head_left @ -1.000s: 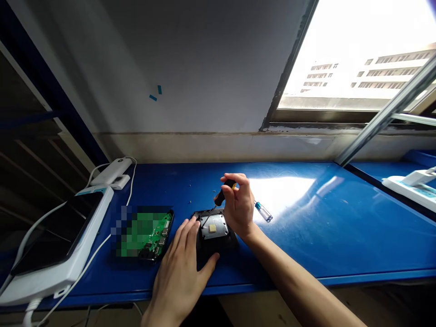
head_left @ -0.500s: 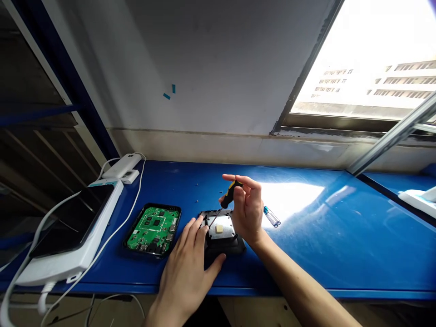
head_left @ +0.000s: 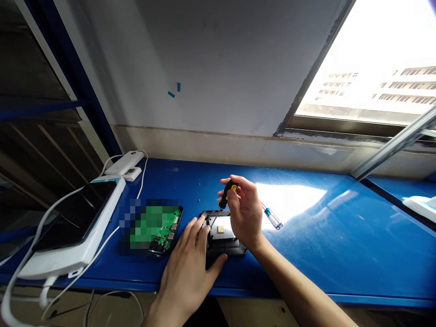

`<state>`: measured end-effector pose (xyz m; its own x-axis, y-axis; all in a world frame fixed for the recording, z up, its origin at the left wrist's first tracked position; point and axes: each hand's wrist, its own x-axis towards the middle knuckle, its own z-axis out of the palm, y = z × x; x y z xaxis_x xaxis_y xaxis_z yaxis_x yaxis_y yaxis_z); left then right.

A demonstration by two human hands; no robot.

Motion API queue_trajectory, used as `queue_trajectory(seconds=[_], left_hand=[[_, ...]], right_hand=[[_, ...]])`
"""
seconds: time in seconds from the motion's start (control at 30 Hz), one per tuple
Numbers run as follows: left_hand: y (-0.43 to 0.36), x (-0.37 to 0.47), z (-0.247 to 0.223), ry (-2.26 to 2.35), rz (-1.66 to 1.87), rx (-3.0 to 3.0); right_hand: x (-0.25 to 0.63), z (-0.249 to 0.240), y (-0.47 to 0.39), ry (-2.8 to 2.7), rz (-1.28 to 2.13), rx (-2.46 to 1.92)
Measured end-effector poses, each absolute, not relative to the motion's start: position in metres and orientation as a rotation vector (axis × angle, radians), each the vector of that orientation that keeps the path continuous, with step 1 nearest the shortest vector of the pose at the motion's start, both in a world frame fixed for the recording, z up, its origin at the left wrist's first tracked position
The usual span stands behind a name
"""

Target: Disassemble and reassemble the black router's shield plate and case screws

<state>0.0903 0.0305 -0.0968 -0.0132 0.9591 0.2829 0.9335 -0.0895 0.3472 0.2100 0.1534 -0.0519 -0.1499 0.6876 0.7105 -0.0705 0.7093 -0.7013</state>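
Observation:
My right hand (head_left: 245, 213) is closed round the black and yellow handle of a screwdriver (head_left: 229, 194). The screwdriver slants down to the left, its thin shaft reaching the left side of a metal plate (head_left: 226, 233) inside a black plastic cover (head_left: 226, 249). A pale square pad (head_left: 220, 230) sits on that plate. Against the cover's left edge my left hand (head_left: 190, 256) holds it on the table, fingers along the side and thumb at the near corner. My right hand hides the cover's upper right part. Where exactly the tip rests is too small to make out.
Left of my hands lies a green circuit board (head_left: 166, 229) in a black shell, partly pixelated. Tiny screws (head_left: 199, 200) lie behind the cover. A clear-handled screwdriver (head_left: 272, 219) rests to the right. At far left, a dark-screened device (head_left: 78, 213) stands with white cables.
The right fingers have curled in around the screwdriver handle, and the handle has tilted slightly more upright. My left hand stays on the cover. The whole view has shifted a little.

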Motion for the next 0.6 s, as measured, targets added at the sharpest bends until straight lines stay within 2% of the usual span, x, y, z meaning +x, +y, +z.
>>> queue_trajectory(seconds=[0.27, 0.6], left_hand=[[0.0305, 0.0895, -0.0995, 2.092, 0.703, 2.169], [0.0288, 0.0889, -0.0971, 2.090, 0.715, 2.220]], right_hand=[[0.2070, -0.0481, 0.1522, -1.588, 0.665, -0.490], [0.2013, -0.0465, 0.1446, -1.641, 0.784, -0.423]])
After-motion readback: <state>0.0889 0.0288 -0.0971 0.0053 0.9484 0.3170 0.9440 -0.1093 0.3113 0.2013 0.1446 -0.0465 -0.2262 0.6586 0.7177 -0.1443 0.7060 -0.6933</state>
